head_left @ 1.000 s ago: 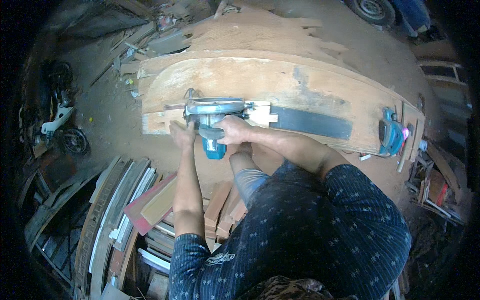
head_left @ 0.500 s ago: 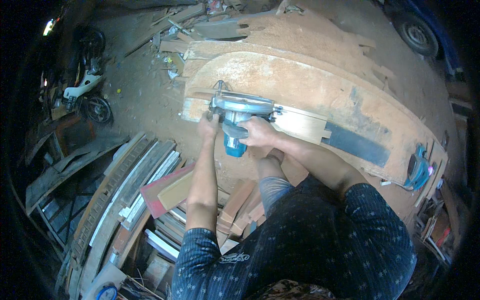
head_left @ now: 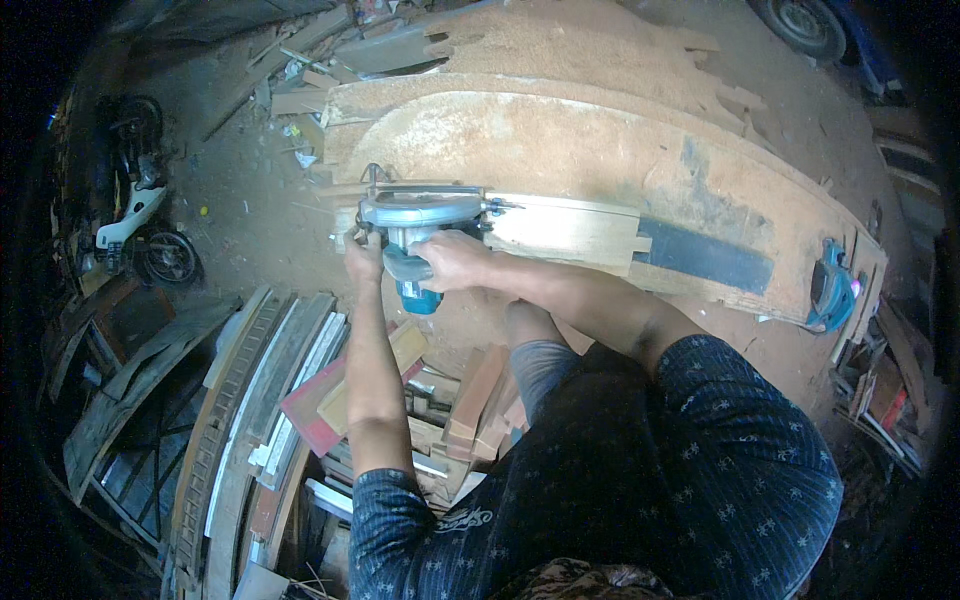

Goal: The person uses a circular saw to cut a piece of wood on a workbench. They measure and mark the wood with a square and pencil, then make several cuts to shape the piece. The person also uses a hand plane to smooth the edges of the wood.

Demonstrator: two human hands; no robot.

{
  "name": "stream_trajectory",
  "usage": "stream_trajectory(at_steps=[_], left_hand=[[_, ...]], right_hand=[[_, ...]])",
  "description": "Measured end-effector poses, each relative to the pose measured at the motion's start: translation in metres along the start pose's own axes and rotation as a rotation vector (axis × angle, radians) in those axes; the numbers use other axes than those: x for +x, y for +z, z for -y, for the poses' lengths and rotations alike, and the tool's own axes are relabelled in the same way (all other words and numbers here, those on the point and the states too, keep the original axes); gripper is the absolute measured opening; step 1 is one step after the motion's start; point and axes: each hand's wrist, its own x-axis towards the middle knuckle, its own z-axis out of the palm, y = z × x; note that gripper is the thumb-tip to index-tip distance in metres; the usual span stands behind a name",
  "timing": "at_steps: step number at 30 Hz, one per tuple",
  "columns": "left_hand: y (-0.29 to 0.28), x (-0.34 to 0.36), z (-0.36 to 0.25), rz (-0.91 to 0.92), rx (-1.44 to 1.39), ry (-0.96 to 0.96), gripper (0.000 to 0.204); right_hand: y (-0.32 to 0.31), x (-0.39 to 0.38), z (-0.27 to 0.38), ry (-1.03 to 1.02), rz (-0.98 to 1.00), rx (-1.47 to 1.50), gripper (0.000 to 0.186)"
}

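Observation:
A circular saw (head_left: 418, 211) with a teal motor body and a metal guard lies over the left end of a pale wooden board (head_left: 570, 232). My right hand (head_left: 452, 259) is wrapped round its handle. At the saw's front left, my left hand (head_left: 364, 252) is closed on a part of the tool, though its fingertips are partly hidden. The board rests on a workbench top (head_left: 500, 140) dusted with sawdust, and its right end is cut into a notch. The saw's blade is hidden under the guard.
A second teal power tool (head_left: 832, 285) sits at the bench's right end, beyond a dark strip (head_left: 705, 257). Stacked planks (head_left: 265, 370) and wood offcuts (head_left: 478, 400) lie to my left and near my legs. A motorbike (head_left: 140, 215) stands far left; a vehicle wheel (head_left: 803, 28) shows far right.
The saw and both my hands have moved left along the board, toward its left end. More of the pale board now shows to the right of the saw. The view has shifted slightly.

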Motion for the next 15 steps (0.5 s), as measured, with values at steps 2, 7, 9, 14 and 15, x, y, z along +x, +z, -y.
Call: stream_trajectory(at_steps=[2,7,9,14,15], left_hand=[[0.001,0.003,0.006,-0.008,0.003,0.003,0.055],[0.012,0.015,0.037,-0.050,-0.045,0.030,0.059],[0.014,0.020,0.045,-0.026,-0.095,0.003,0.060],[0.010,0.028,0.039,-0.036,-0.040,-0.004,0.063],[0.007,0.029,0.045,-0.031,-0.054,-0.012,0.063]], right_hand=[[-0.001,0.003,0.002,0.024,0.060,-0.019,0.047],[0.005,0.008,0.000,-0.006,0.054,-0.035,0.044],[0.007,0.009,0.000,-0.013,0.037,-0.020,0.043],[0.009,0.021,-0.005,-0.076,-0.013,-0.022,0.040],[0.012,0.025,-0.004,-0.089,-0.024,-0.022,0.039]])
